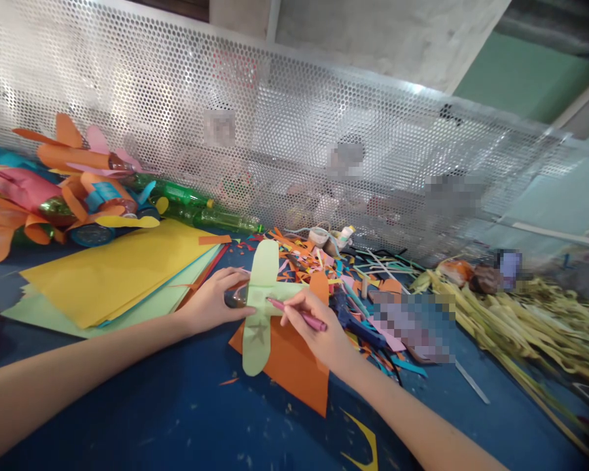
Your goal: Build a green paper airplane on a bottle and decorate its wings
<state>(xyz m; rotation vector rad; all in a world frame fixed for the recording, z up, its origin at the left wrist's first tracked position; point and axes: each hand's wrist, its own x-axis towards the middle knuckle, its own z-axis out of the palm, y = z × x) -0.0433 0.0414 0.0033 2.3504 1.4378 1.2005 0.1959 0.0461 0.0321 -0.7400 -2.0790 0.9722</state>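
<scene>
My left hand [220, 297] curls round the clear rounded end of a plastic bottle [236, 297]. Pale green paper shaped like a plane's wings [262, 268] is fixed across the bottle, and a dark star is drawn on the near wing. In my right hand [319, 327] is a pink pen [307, 319], its tip at the green paper near the middle of the wings. Beneath the plane lies an orange paper sheet [299, 379] on the blue table [177, 405].
Yellow and green paper sheets [112, 268] lie left, before several bottle planes [98, 190] and green bottles [226, 219]. Paper scraps [294, 252], a dark blue glue gun [360, 327] and pale dried strips [520, 327] lie right. A perforated metal screen [285, 137] stands behind.
</scene>
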